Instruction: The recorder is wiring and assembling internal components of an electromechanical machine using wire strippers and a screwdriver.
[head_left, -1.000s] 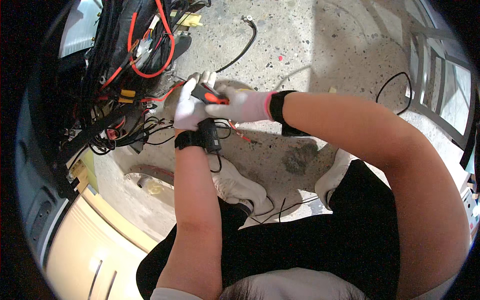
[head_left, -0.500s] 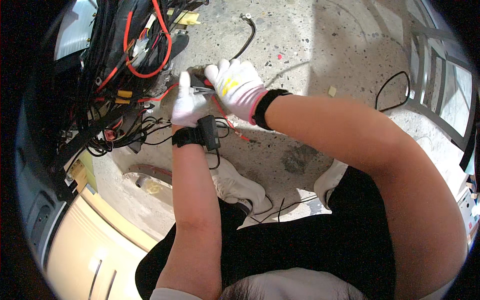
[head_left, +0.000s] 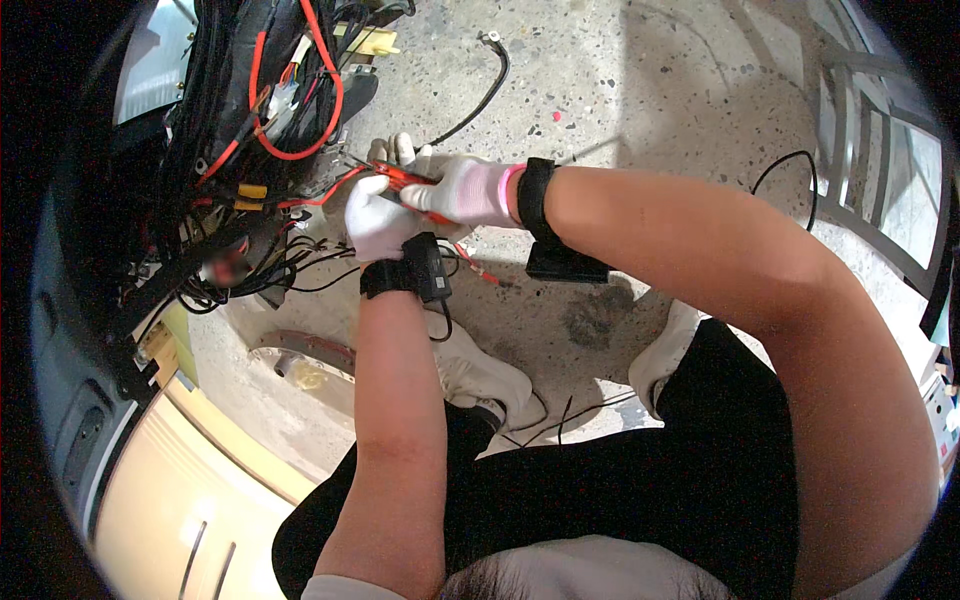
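Red-handled metal plier-like tool (head_left: pixel 402 177), just one, lies above and left of the frame's centre, within the right hand's grip and beside the left. One white-gloved right hand (head_left: pixel 465 192) is wrapped closed about its handles; one white-gloved left hand (head_left: pixel 380 220) curls alongside, thumb near the tool, though from here I can't tell whether it's pinching anything. Leftward runs one bent red wire (head_left: pixel 346 179); two white shoes (head_left: pixel 487 372) show lower down.
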